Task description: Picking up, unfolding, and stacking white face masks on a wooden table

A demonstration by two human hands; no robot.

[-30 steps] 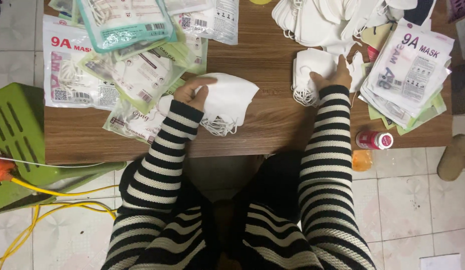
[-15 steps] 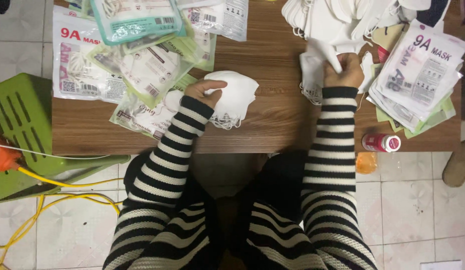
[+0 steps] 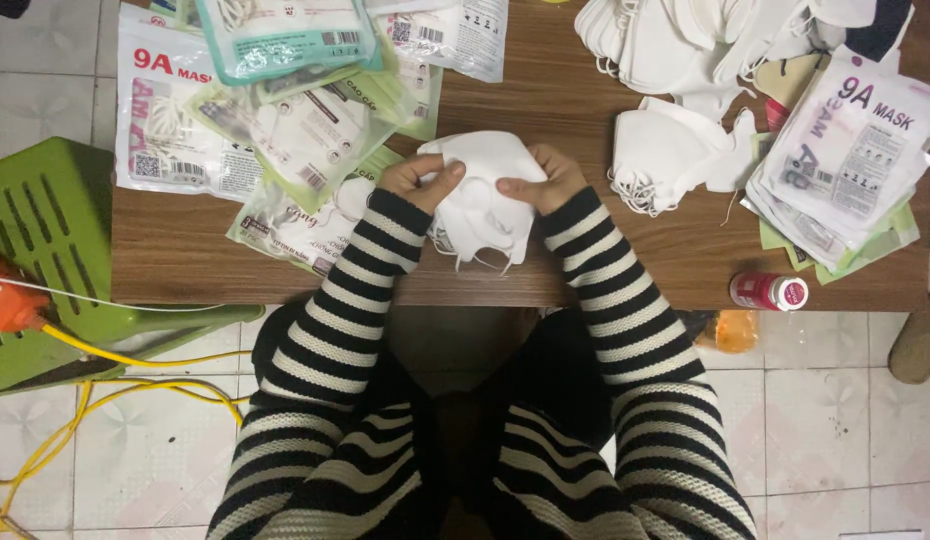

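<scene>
- Head view, looking straight down: the person sits at a brown wooden worktop, both arms in black-and-white striped sleeves reaching to the middle of it.
- Left hand and right hand both hold one small stack of white face masks, which lies at the near-middle of the worktop, between the two hands.
- State of the grip: each hand's fingers are closed on the stack, the left pinching its left upper edge and the right pinching its right upper edge (thumbs point inward toward each other).
- The stack's long axis runs roughly far to near; its lower end with the ear loops hangs toward the near edge of the worktop, just beyond both hands.
- Neither hand is nearer: the stack sits squarely between them, touching both, so it lies to the right of the left grip and to the left of the right grip.
- To the right of the right hand, near but apart from it, lies another pile of loose white masks; further loose masks spread along the far right.
- Printed mask packets lie in a heap on the left and in a second stack at the right edge.
- A small red-capped bottle lies on its side near the right corner; a green plastic stool stands on the tiled floor to the left.
</scene>
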